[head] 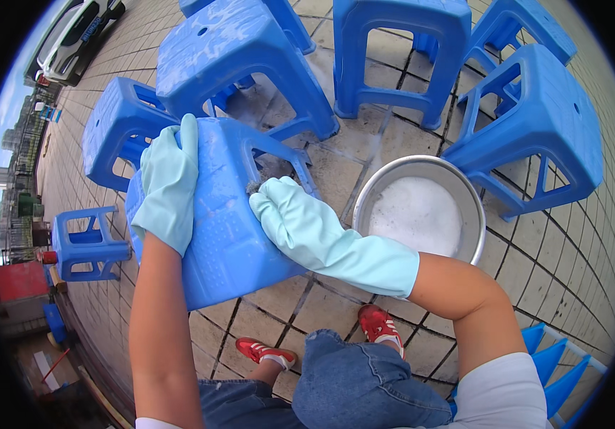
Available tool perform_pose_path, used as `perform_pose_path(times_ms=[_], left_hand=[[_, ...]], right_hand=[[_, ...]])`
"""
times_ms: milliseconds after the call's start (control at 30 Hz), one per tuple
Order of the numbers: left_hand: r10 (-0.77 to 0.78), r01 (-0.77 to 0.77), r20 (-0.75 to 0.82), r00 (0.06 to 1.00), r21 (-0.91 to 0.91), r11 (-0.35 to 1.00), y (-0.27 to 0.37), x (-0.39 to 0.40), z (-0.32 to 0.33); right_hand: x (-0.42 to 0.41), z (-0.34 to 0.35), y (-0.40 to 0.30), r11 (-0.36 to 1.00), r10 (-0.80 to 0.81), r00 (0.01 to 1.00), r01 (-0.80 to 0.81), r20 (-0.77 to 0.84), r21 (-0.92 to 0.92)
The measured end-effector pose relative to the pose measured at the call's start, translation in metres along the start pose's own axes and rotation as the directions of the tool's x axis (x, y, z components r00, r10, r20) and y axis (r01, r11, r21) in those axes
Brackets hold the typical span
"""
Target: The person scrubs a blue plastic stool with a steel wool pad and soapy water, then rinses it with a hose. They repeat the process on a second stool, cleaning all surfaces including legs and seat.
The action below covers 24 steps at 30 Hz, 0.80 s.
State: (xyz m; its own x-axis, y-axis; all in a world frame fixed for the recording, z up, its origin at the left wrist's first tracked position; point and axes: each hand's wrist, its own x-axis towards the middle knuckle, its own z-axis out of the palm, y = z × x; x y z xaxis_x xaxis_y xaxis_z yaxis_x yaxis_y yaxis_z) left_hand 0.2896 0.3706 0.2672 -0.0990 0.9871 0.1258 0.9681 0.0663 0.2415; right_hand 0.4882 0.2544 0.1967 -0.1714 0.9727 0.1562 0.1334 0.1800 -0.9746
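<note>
A blue plastic stool [221,214] stands tilted right in front of me, its wet top facing up toward me. My left hand [171,166], in a pale turquoise rubber glove, lies on the top near its far left side, fingers spread a little over the surface. My right hand [280,206], gloved the same way, is closed around a grey scouring pad [253,187] at the stool's right edge, by the leg opening. Only a small bit of the pad shows. To the right, a round metal basin [474,204] holds white suds [417,214].
Several more blue stools surround me, among them a foam-streaked one [227,53] and one beside the basin [543,128]. Wet floor tiles [334,171] lie between them. A parked car [74,40] is at the upper left. A blue folding item [559,364] stands behind my right elbow.
</note>
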Motion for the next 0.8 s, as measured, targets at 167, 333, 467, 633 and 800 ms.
perform_pose_path(times_ms=[167, 333, 467, 633, 800], left_hand=[[-0.005, 0.005, -0.011, 1.000, 0.001, 1.000, 0.003, 0.001, -0.002], [-0.033, 0.033, -0.010, 0.999, -0.005, 0.999, 0.000, -0.002, 0.000], [0.020, -0.019, -0.027, 0.999, 0.023, 1.000, -0.014, 0.001, 0.008], [0.097, -0.086, -0.001, 0.995, -0.464, 0.881, -0.034, 0.006, 0.011], [0.094, -0.102, -0.078, 0.993, -0.105, 0.989, -0.026, 0.009, 0.008]], right_hand=[[0.057, -0.003, -0.014, 0.999, -0.017, 0.997, 0.014, -0.076, -0.040], [-0.048, -0.002, -0.018, 0.987, -0.157, 0.986, 0.154, -0.053, -0.045], [-0.009, 0.008, -0.021, 0.949, -0.292, 0.954, 0.281, -0.066, -0.144], [0.136, 0.040, -0.032, 0.897, -0.405, 0.914, 0.394, -0.013, -0.201], [0.141, 0.024, -0.009, 0.980, -0.109, 0.992, 0.118, -0.062, 0.160]])
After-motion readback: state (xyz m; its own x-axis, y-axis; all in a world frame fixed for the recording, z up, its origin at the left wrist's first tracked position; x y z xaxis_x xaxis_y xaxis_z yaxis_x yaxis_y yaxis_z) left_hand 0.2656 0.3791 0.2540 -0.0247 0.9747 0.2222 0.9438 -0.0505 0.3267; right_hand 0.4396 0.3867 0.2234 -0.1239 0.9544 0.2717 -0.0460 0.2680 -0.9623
